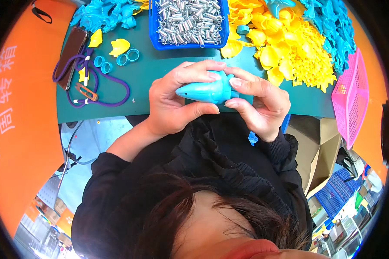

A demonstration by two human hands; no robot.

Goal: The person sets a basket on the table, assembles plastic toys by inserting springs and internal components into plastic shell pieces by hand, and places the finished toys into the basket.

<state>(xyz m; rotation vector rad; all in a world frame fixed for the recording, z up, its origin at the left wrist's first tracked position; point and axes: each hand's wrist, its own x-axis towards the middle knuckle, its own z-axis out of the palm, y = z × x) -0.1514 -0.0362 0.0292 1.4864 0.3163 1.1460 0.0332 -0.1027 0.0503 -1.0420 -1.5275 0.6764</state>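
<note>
Between my two hands is a light-blue plastic toy shark (206, 90), held level above the near edge of the green table. Its pointed snout, with a small dark eye, faces left. My left hand (170, 93) grips it around the head, fingers over the far side and thumb along the near side. My right hand (263, 97) is closed on the narrower right end, thumb and fingers pinching it. The fingers cover parts of that end, so its exact shape is partly hidden.
A blue bin (225, 39) of metal springs stands at the back. Yellow plastic pieces (289, 47) and blue pieces (330, 30) are heaped right, more blue pieces (103, 15) left. A phone (73, 54), purple cord (112, 103), blue rings (132, 55) and pink basket (352, 99) flank them.
</note>
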